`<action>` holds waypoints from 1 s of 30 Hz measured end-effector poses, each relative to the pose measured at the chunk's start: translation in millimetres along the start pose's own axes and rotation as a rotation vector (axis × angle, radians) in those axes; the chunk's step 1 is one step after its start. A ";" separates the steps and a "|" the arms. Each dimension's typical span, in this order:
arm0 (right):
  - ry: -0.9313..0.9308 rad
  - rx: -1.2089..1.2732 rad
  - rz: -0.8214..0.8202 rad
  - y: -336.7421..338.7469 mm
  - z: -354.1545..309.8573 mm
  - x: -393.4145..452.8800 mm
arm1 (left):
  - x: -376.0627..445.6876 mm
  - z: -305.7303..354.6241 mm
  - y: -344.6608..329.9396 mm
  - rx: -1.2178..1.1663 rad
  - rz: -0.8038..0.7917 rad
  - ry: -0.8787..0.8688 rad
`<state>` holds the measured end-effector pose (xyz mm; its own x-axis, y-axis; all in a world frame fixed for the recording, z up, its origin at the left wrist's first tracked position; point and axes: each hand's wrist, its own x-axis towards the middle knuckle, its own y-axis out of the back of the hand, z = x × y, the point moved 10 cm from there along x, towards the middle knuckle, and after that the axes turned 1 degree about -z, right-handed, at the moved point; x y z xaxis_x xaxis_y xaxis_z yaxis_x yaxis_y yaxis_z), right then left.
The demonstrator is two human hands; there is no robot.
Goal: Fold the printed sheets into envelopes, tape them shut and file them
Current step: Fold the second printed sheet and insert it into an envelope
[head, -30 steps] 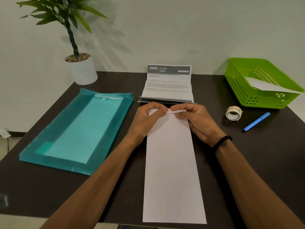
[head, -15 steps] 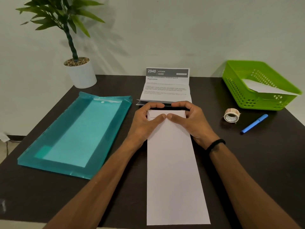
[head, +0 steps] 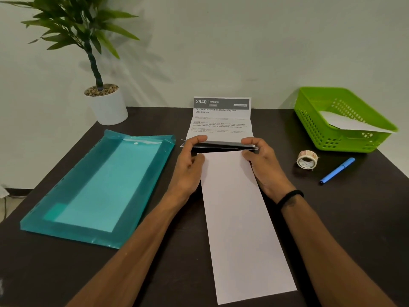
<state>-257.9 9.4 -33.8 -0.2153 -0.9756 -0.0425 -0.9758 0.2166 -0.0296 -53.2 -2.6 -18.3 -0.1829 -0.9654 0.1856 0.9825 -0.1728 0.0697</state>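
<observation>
A long white folded sheet lies lengthwise on the dark table, blank side up. Just beyond its far end stands a printed sheet headed "2940 KITCHEN", folded in panels, its near flap dark and lifted. My left hand and my right hand sit at the two far corners of the white sheet. On each hand the fingers curl over an end of that dark flap and the thumb lies below it. A roll of tape lies to the right. A teal plastic folder lies flat on the left.
A green basket at the back right holds a white sheet. A blue pen lies near the tape. A potted plant stands at the back left corner. The table's near edge cuts under the white sheet's end.
My hands, which pressed together at the middle of the white sheet's far edge, have slid apart to its corners. Their fingers now reach onto the printed sheet's near flap.
</observation>
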 end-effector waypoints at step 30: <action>0.066 -0.049 0.013 -5.2 -5.8 -2.7 | -5.5 4.8 -1.7 0.132 0.006 -0.042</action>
<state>-252.5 10.7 -27.7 -0.2284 -0.9733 0.0231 -0.9733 0.2289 0.0195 -54.0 4.0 -14.7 -0.1808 -0.9569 0.2271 0.9709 -0.1369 0.1965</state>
